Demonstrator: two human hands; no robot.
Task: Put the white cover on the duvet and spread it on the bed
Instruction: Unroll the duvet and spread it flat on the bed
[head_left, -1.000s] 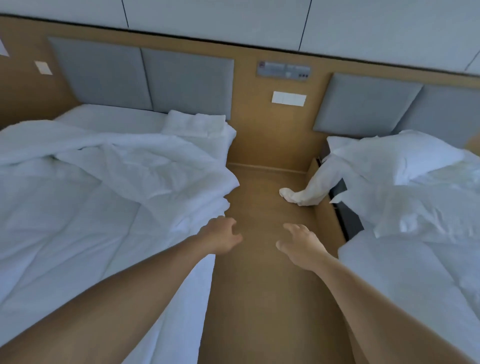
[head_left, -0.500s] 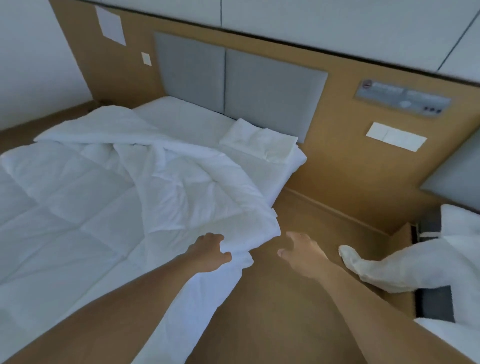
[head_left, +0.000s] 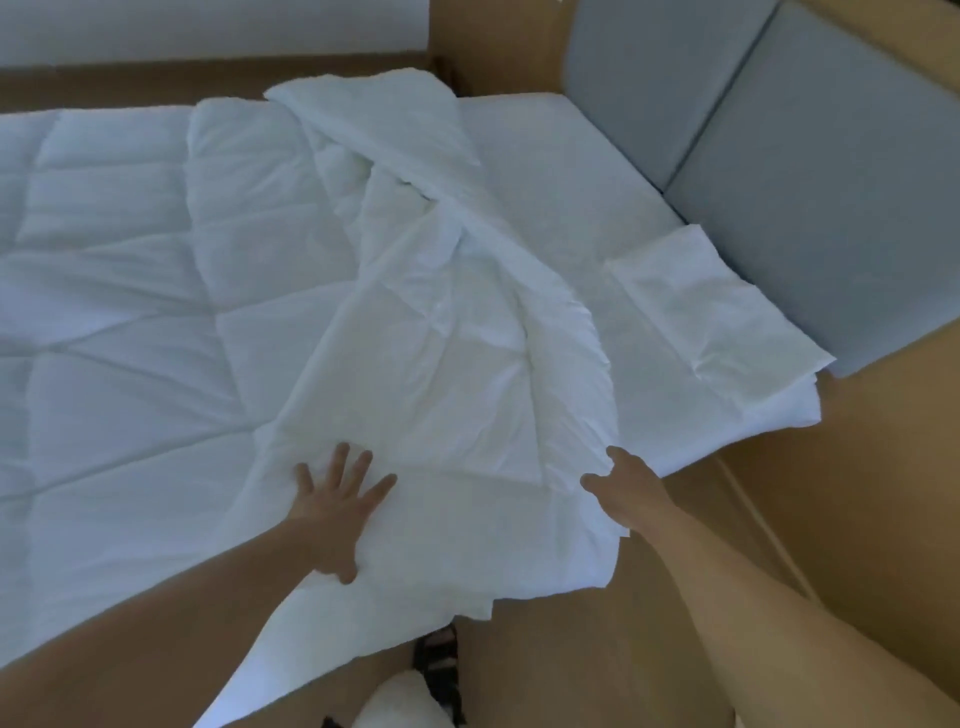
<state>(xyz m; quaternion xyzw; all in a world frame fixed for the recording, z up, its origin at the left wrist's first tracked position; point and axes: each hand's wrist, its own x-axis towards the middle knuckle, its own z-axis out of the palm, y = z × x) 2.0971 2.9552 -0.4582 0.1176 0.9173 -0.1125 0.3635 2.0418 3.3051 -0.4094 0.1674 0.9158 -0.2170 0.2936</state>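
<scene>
Both hands have reached the duvet (head_left: 441, 364) lying rumpled on the bed (head_left: 571, 171) — left hand (head_left: 337, 512) flat, fingers spread, right hand (head_left: 621, 493) pinching its folded edge — a one-sided pull could drag it onto the floor (head_left: 831, 519).

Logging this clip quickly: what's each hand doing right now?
Left hand: open, fingers spread flat on the white quilted duvet.
Right hand: grip closed on the duvet's folded-over edge.
</scene>
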